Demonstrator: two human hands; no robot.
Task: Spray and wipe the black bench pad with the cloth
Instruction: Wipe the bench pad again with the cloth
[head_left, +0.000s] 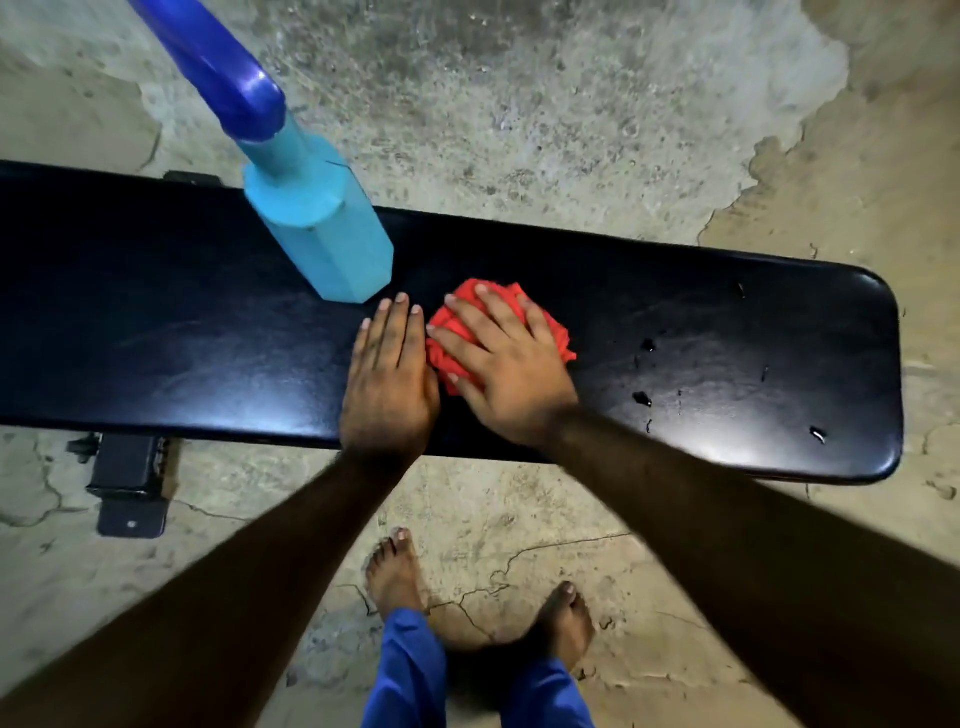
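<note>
The long black bench pad (701, 338) runs across the view from left to right. A crumpled red cloth (550, 332) lies near its middle. My right hand (504, 369) presses flat on the cloth with its fingers spread. Just left of it, my left hand (389, 379) rests flat on the bare pad, fingers straight and together. A light blue spray bottle (322, 228) with a dark blue top stands on the pad just beyond my left hand. Small wet drops (644, 397) glisten on the pad's right part.
The cracked concrete floor (519, 114) surrounds the bench. A black bench foot bracket (130, 483) sticks out below the pad at the left. My bare feet (395, 571) stand close to the pad's near edge.
</note>
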